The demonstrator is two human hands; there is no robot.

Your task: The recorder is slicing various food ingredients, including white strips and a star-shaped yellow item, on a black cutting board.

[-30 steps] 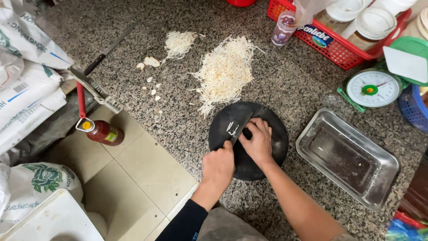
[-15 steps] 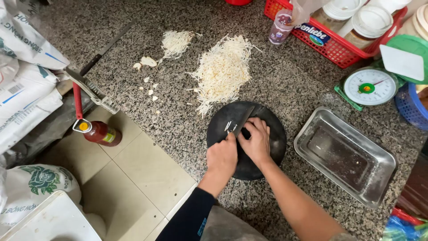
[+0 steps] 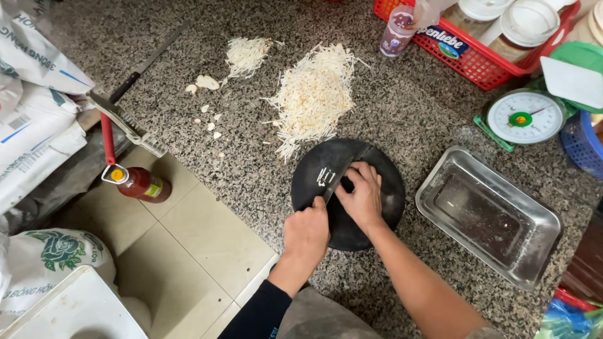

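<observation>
A speckled granite counter (image 3: 402,119) runs beside a tiled floor (image 3: 188,238). On it sits a round black cutting board (image 3: 377,207). The left hand (image 3: 306,233) is closed around a knife (image 3: 336,182) on the board; the right hand (image 3: 362,196) presses curled fingers down beside the blade, next to a few white slivers (image 3: 325,176). A pile of white shreds (image 3: 314,94) lies just beyond, a steel tray (image 3: 490,216) to the right, a kitchen scale (image 3: 524,117) and red basket (image 3: 490,44) farther back.
</observation>
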